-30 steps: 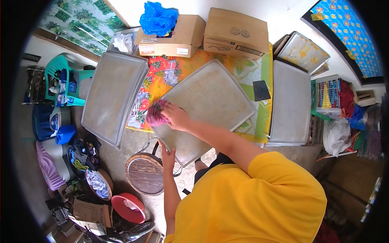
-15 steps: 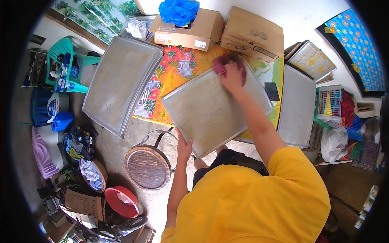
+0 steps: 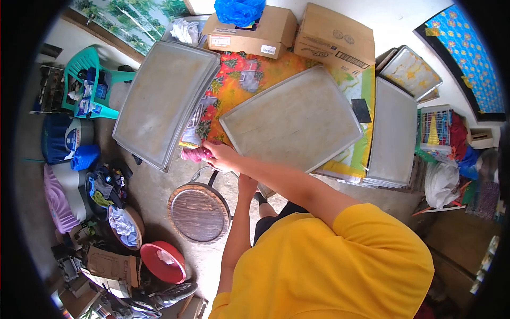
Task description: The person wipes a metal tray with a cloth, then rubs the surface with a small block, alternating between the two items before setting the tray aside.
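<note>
A flat grey metal tray (image 3: 292, 119) lies at an angle on the table, its near corner reaching past the table edge. My right hand (image 3: 222, 156) is closed around a pinkish-red cloth (image 3: 195, 154), just off the tray's left side. My right forearm crosses over the tray's near edge. Beneath that forearm, my left hand (image 3: 246, 186) grips the tray's near-left edge; its fingers are partly hidden. To the left stands a stack of similar trays (image 3: 164, 101).
Cardboard boxes (image 3: 334, 40) and a blue plastic bag (image 3: 240, 10) sit at the table's back. More stacked trays (image 3: 392, 133) are on the right. A round wooden stool (image 3: 198, 212), a red basin (image 3: 163, 262) and a green chair (image 3: 109, 114) stand at left.
My right hand has moved with the cloth from the tray's far edge to beyond its left side. My left hand stays by the near-left edge, now partly covered by my right forearm.
</note>
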Tool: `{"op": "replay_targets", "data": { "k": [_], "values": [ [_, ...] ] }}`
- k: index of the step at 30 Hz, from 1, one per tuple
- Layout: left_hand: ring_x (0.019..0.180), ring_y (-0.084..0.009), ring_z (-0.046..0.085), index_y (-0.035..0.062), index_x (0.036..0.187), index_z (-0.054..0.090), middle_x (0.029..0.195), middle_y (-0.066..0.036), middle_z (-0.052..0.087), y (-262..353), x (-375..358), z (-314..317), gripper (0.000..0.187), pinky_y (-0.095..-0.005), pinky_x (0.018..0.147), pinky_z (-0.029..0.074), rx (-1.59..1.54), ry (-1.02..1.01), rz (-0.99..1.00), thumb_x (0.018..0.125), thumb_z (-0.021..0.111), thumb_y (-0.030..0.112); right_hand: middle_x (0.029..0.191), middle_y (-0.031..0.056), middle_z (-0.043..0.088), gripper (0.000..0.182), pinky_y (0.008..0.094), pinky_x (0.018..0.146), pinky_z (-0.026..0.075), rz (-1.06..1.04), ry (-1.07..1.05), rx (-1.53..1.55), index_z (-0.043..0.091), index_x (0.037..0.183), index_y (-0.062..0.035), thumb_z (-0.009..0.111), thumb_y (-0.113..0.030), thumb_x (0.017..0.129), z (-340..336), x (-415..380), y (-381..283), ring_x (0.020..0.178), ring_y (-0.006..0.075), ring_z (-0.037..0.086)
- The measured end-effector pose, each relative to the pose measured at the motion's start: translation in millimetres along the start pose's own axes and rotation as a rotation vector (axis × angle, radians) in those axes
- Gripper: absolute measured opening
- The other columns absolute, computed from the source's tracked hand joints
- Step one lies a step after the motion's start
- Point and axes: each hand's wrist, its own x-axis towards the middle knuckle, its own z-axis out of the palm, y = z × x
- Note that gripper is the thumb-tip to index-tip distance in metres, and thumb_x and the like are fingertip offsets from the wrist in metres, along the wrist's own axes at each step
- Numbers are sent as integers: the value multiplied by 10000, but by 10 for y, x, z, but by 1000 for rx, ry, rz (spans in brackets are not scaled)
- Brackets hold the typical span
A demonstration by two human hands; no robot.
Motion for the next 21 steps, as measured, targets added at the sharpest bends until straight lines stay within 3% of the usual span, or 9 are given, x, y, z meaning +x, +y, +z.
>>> {"op": "replay_targets", "data": {
  "k": [3,6,8,11,12,13,15,16,21],
  "values": [
    [791,-269,678,48,1438,295,980,-164,641,289,-168,-170,595,-372,650,549,-255,-70,-222,939,537,264,962,207,647,425,453,719,495,-65,241,141,486,1300,-172,604,-238,898,-359,-295,-191,852,371,647],
    [790,-238,671,46,1443,298,1050,-149,612,590,-464,-300,643,-327,625,545,-442,-66,-417,984,457,468,1074,142,675,495,420,817,512,299,317,-16,479,1365,-210,475,-490,957,-1273,-616,-442,960,321,661],
    [821,-259,672,38,1449,290,1116,-176,586,393,-599,-296,692,-342,644,549,-595,-214,-502,978,422,528,1047,154,680,499,431,813,506,365,546,-276,493,1351,-242,497,-524,939,-1802,-715,59,965,339,657],
    [913,-301,664,31,1448,302,1225,-221,540,352,-828,-206,783,-360,746,545,-750,-334,-502,954,344,637,1020,193,675,379,518,778,488,419,808,-488,512,1310,-225,507,-341,950,-2672,-1007,846,951,412,637],
    [939,-303,659,28,1446,306,1236,-221,538,399,-877,-165,790,-361,775,540,-805,-330,-499,952,336,644,1095,180,660,402,520,847,463,394,893,-482,504,1323,-225,543,-254,924,-2873,-1157,1101,982,400,631],
    [965,-306,653,25,1444,311,1248,-220,537,415,-910,-144,798,-362,804,535,-861,-326,-498,949,328,651,1243,170,601,418,523,983,397,348,937,-728,520,1313,-202,555,-200,896,-2967,-1307,1390,1110,388,584],
    [1017,-295,632,12,1420,351,1215,-191,576,407,-869,-169,824,-365,865,512,-932,-327,-500,938,299,679,1361,160,523,432,541,1088,293,261,936,-959,532,1304,-162,555,-155,873,-2718,-1477,1872,1246,382,495],
    [1025,-293,627,9,1412,363,1202,-185,587,438,-850,-210,828,-371,870,509,-955,-331,-496,937,293,683,1367,160,519,438,549,1104,268,241,913,-876,537,1299,-141,552,-132,862,-2542,-1471,1819,1283,378,460],
    [997,-301,633,36,1361,431,1130,-170,622,474,-804,-299,922,-411,869,506,-1035,-327,-547,847,331,795,1377,154,513,480,539,1151,179,21,592,-656,557,1291,-103,558,-75,812,-925,-1244,957,1342,342,407]
  ]
}}
